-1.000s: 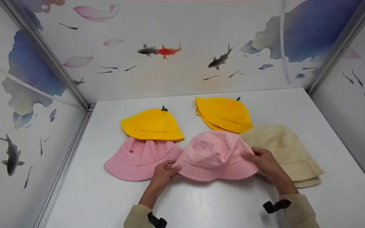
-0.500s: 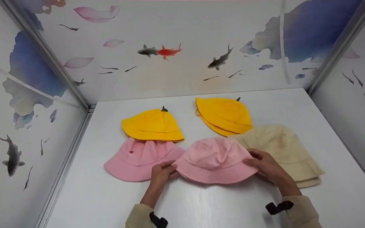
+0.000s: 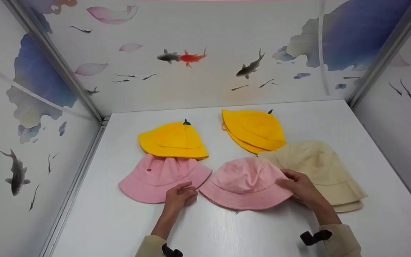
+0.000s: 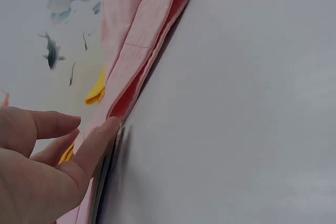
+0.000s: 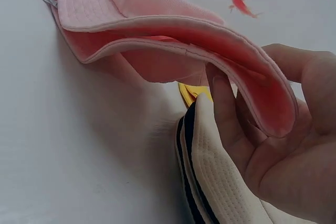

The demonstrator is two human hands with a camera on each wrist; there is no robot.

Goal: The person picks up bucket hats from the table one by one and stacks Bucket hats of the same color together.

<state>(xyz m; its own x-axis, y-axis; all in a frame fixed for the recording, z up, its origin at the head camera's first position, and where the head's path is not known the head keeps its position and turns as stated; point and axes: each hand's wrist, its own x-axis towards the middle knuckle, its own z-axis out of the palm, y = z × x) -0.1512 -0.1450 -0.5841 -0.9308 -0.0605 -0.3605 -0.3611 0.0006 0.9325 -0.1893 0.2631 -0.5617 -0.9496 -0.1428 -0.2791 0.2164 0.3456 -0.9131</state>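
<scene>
The pale pink hat (image 3: 246, 184) lay at the front of the group, near the middle of the table (image 3: 212, 235), crown away from the person, its right end raised off the surface. The right hand (image 3: 303, 189) pinched that end of the brim, thumb on top and fingers beneath. The left hand (image 3: 178, 196) was just beside the opposite end, its fingers loosely bent and thumb apart, gripping nothing; whether a fingertip touched the brim could not be told. Beyond that hand was a darker pink hat (image 3: 155, 178), its crown partly covered by a yellow hat (image 3: 173, 141) with a green tip. Beside and partly behind the right hand spread a beige hat (image 3: 309, 164), two brim layers showing. Farther back lay a second yellow hat (image 3: 255, 130), before a wall (image 3: 205, 18) printed with fish and petals.
</scene>
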